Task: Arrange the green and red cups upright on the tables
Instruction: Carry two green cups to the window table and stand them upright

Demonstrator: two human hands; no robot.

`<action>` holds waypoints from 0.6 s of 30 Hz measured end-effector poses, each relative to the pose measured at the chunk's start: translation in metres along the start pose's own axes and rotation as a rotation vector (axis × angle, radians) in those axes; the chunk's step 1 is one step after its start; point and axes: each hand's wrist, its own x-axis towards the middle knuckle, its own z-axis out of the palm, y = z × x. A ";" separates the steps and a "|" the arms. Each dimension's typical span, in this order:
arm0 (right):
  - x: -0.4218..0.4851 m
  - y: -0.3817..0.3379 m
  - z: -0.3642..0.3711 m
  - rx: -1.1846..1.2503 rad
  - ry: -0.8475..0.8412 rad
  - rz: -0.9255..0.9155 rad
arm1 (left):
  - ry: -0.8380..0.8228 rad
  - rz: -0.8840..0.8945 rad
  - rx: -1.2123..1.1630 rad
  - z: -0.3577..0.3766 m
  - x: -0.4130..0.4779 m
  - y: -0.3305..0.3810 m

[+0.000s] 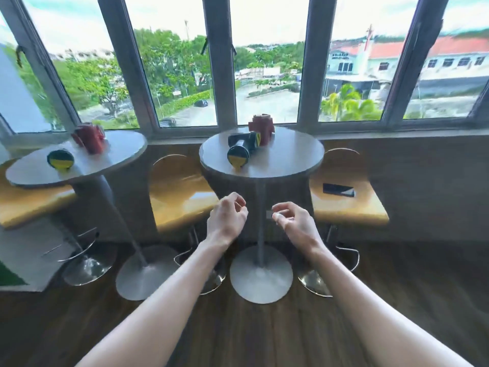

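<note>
Two round grey tables stand by the window. On the middle table (291, 160) two green cups lie on their sides, one (238, 154) with its yellow-marked end toward me, the other (246, 140) behind it. A red cup (261, 127) stands near the far edge. On the left table (119, 149) another green cup (60, 160) lies on its side, and a red cup (90, 138) sits behind it. My left hand (228, 216) and right hand (292, 221) hover below the middle table's front edge, fingers loosely curled, holding nothing.
Yellow-seated bar stools (180, 197) stand between and beside the tables; the right stool (346, 205) carries a dark phone (338, 189). Chrome stool bases and table pedestals crowd the dark wooden floor. Window frames rise right behind the tables.
</note>
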 end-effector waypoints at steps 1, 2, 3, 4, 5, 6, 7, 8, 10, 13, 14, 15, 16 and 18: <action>0.018 -0.002 0.003 0.000 0.013 0.002 | 0.007 0.013 -0.005 0.001 0.021 0.000; 0.037 -0.005 0.005 0.003 0.029 0.004 | 0.017 0.025 -0.008 0.003 0.042 0.001; 0.056 -0.008 0.007 0.005 0.041 0.001 | 0.025 0.036 -0.012 0.005 0.062 0.002; 0.074 -0.010 0.009 0.004 0.050 -0.002 | 0.027 0.044 -0.018 0.007 0.080 0.002; 0.093 -0.012 0.010 0.002 0.056 -0.003 | 0.027 0.049 -0.021 0.010 0.098 0.003; 0.111 -0.014 0.011 -0.002 0.061 -0.007 | 0.032 0.059 -0.022 0.012 0.114 0.004; 0.129 -0.014 0.012 -0.012 0.063 -0.018 | 0.038 0.072 -0.020 0.016 0.131 0.003; 0.148 -0.014 0.012 -0.025 0.065 -0.034 | 0.043 0.083 -0.012 0.020 0.147 0.002; 0.185 -0.010 0.013 -0.027 0.059 -0.065 | 0.056 0.079 0.006 0.029 0.179 0.000; 0.246 0.002 0.015 -0.032 0.012 -0.094 | 0.088 0.050 0.014 0.047 0.222 -0.006; 0.268 0.007 0.017 -0.041 0.006 -0.108 | 0.089 0.034 0.021 0.054 0.235 -0.009; 0.292 0.012 0.019 -0.063 0.003 -0.125 | 0.091 0.020 0.030 0.061 0.248 -0.011; 0.315 0.016 0.021 -0.086 -0.008 -0.143 | 0.099 0.006 0.041 0.067 0.260 -0.013; 0.359 0.021 0.025 -0.155 -0.034 -0.182 | 0.116 -0.025 0.056 0.080 0.283 -0.015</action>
